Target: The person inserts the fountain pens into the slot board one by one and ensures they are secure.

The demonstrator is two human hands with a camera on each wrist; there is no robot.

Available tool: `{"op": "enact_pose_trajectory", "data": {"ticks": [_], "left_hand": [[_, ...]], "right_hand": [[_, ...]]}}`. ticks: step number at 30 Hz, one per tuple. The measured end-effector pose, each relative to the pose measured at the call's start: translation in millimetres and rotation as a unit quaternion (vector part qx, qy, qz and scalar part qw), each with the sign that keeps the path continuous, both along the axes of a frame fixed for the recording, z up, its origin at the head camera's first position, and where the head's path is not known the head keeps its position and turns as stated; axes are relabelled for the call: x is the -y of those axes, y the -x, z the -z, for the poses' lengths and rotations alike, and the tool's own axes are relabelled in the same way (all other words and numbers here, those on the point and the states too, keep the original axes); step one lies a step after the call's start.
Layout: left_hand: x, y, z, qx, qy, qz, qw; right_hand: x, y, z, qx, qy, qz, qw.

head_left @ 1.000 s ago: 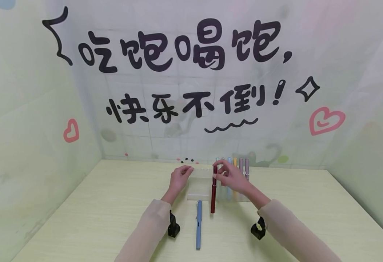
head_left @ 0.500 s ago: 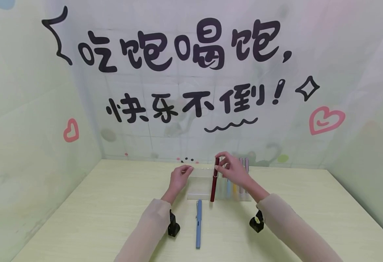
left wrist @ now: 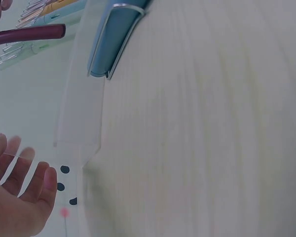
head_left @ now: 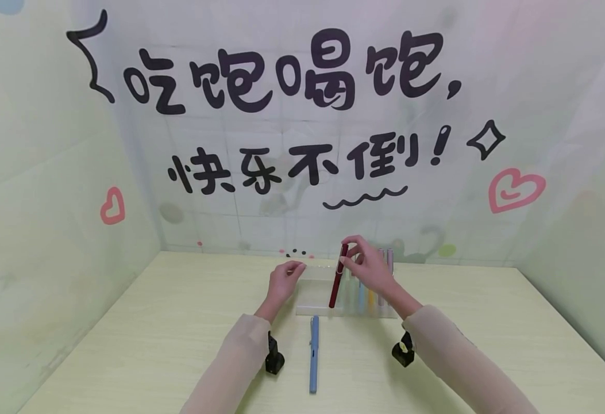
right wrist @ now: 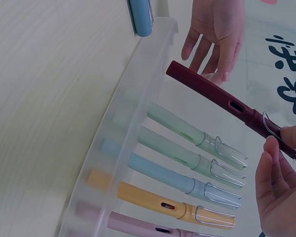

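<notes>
My right hand pinches a dark red fountain pen by its capped end, thumb and fingertips at the clip. The pen tilts over the clear pen stand, its lower end close to the stand's front ledge. At the stand's upper left corner, my left hand pinches the clear edge between thumb and fingers. In the right wrist view, a green pen, a light blue pen and an orange pen lean in the stand, to one side of the red one.
A blue fountain pen lies on the pale wooden table in front of the stand. Purple pens stand at the stand's right end. Behind rises a printed backdrop, with side panels left and right.
My right hand has lifted the red pen up and back from before the stand to over it, tilting its lower end leftward. The left hand stays put.
</notes>
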State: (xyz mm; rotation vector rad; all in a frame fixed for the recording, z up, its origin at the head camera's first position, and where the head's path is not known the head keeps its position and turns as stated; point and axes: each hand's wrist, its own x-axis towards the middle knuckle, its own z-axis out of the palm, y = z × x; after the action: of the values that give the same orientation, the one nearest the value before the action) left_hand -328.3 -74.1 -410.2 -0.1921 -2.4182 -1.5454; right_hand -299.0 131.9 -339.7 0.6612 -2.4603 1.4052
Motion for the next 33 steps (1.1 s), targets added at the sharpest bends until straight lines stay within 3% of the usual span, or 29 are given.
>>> {"op": "enact_pose_trajectory", "data": {"ticks": [15,22,33], "left_hand": [[-0.8,-1.1,0.0,0.001,0.005,-0.003,1.0],[-0.7,-1.6,0.5,-0.01,0.008,-0.003,0.9999],[-0.3,-1.7,-0.3,-0.007,0.006,-0.001,1.0]], "right_hand": [[1.7,2.4,5.0,-0.064,-0.032,0.06,0.9956],[5.0,2.1,11.8,-0.093,-0.05,0.056,0.9929],[7.6,2.7,19.8,-0.091,-0.073,0.044,0.9922]]}}
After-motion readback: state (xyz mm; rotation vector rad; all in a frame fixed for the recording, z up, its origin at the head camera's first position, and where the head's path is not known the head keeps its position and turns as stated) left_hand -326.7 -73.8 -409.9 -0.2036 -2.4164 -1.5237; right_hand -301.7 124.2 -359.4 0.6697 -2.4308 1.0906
